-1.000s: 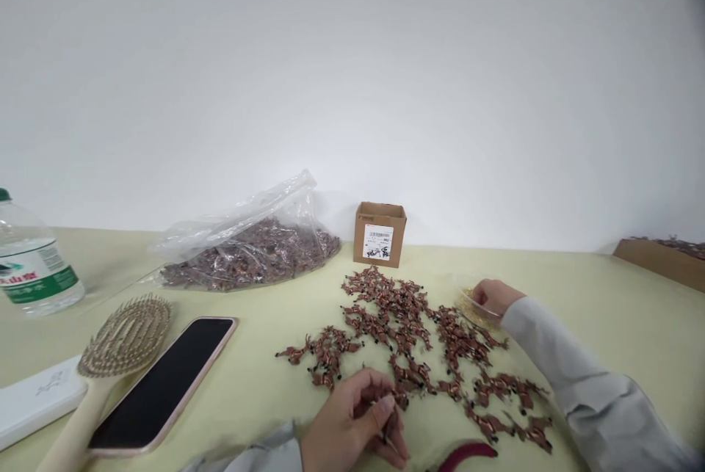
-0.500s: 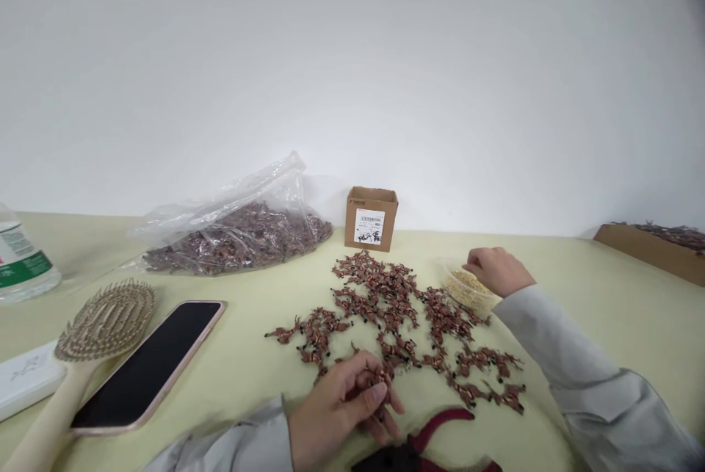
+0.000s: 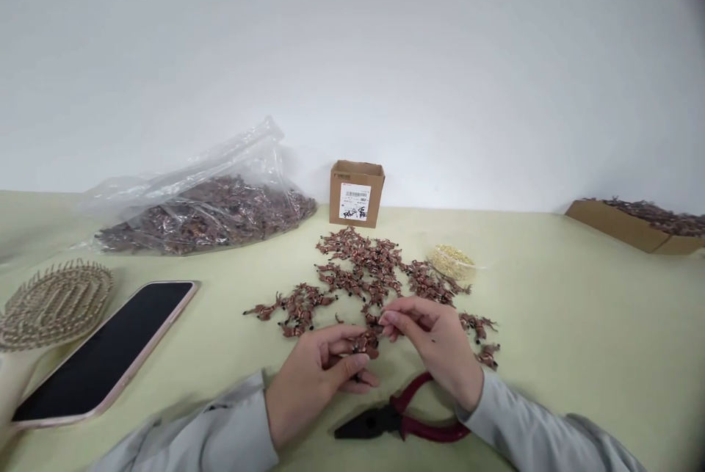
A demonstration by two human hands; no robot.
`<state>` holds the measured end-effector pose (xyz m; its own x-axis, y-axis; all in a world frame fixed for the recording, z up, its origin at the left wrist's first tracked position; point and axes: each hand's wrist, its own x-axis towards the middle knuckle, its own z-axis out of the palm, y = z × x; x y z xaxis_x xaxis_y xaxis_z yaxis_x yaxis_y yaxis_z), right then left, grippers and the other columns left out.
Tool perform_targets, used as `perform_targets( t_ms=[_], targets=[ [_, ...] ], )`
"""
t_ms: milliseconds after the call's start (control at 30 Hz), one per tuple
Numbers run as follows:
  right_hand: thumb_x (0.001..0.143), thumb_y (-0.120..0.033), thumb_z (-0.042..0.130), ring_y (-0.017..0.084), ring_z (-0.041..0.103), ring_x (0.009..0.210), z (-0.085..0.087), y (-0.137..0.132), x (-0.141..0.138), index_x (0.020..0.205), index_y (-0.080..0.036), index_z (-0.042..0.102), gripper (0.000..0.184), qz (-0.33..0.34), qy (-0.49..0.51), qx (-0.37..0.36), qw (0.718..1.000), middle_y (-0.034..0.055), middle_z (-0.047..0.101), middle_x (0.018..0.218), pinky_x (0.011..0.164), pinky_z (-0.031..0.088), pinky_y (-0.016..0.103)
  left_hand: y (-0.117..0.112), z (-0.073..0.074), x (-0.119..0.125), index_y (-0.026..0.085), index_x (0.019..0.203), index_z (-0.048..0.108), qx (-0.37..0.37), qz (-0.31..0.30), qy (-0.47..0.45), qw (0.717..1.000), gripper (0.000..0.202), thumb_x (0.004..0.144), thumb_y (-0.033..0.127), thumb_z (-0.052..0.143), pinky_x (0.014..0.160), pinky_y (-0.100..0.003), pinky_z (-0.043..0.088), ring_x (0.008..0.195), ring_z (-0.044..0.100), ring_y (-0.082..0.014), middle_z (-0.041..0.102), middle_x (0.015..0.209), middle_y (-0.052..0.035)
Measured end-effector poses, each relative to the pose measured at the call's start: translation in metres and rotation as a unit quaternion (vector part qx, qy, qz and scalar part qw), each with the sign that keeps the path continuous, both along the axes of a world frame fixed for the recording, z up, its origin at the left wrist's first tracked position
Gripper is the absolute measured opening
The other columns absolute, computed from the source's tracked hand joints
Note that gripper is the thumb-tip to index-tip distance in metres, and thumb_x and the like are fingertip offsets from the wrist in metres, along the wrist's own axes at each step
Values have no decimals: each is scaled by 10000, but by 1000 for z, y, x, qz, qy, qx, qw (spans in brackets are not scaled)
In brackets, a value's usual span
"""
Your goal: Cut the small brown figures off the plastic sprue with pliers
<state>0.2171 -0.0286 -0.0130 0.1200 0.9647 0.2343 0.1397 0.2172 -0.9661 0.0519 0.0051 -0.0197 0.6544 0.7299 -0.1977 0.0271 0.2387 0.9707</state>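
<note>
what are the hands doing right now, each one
Left hand: shut, pinching a brown charm.
Right hand: pinched shut beside that charm; whether it holds anything cannot be told.

The person wears a long-sleeved top in plain light grey cloth, and only the forearms and hands are in view. The left sleeve [image 3: 209, 439] comes in from 7 o'clock. It is soft, loosely creased and slightly blurred along its upper edge, and its cuff ends at the wrist. The right sleeve [image 3: 543, 435] comes in from 5 o'clock in the same grey, with shallow folds along the forearm and a cuff close around the wrist. The left hand [image 3: 308, 384] and right hand [image 3: 440, 351] are bare, with short, trimmed nails.
</note>
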Motion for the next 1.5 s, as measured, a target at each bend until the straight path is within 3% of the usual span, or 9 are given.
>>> perform_targets(
  t_ms=[100, 267, 533, 967, 1500],
  targets=[
    [749, -281, 550, 117, 540, 573, -1, 0, 1, 728, -163, 591, 126, 2, -22, 17, 1000, 11, 589, 634, 550, 449, 234, 0, 2, 0, 155, 925, 510, -12, 6, -5, 1000, 281, 708, 309, 601, 683, -350, 527, 742, 652, -232, 618, 772, -24],
    [733, -192, 571, 131, 535, 735, -2, 3, -3, 689, -180, 615, 63, -9, -106, 90, 990, 27, 556, 789, 651, 432, 245, 1, 5, 0, 159, 874, 484, -19, -20, -5, 1000, 227, 729, 307, 578, 690, -336, 520, 750, 649, -218, 597, 734, -3],
    [751, -170, 547, 146, 555, 733, -8, 15, 1, 744, -213, 658, 119, -19, -130, 137, 982, 38, 604, 782, 653, 452, 267, 4, 3, 1, 168, 871, 453, -25, -1, 22, 999, 266, 709, 327, 592, 662, -309, 515, 750, 650, -218, 608, 752, -11],
    [703, -180, 606, 141, 583, 655, -11, 12, 2, 691, -185, 642, 38, -4, -109, 79, 991, 21, 641, 692, 626, 459, 254, 3, 6, 2, 160, 863, 493, -24, -4, 44, 999, 260, 703, 344, 584, 677, -315, 504, 778, 645, -222, 641, 770, -32],
    [702, -216, 596, 139, 583, 659, -16, 6, -1, 735, -195, 597, 39, -24, -154, 108, 982, 21, 623, 706, 624, 471, 260, 3, 6, 3, 174, 790, 492, -19, -4, 43, 999, 241, 677, 352, 607, 668, -309, 490, 758, 647, -209, 623, 734, 2]
  ],
)
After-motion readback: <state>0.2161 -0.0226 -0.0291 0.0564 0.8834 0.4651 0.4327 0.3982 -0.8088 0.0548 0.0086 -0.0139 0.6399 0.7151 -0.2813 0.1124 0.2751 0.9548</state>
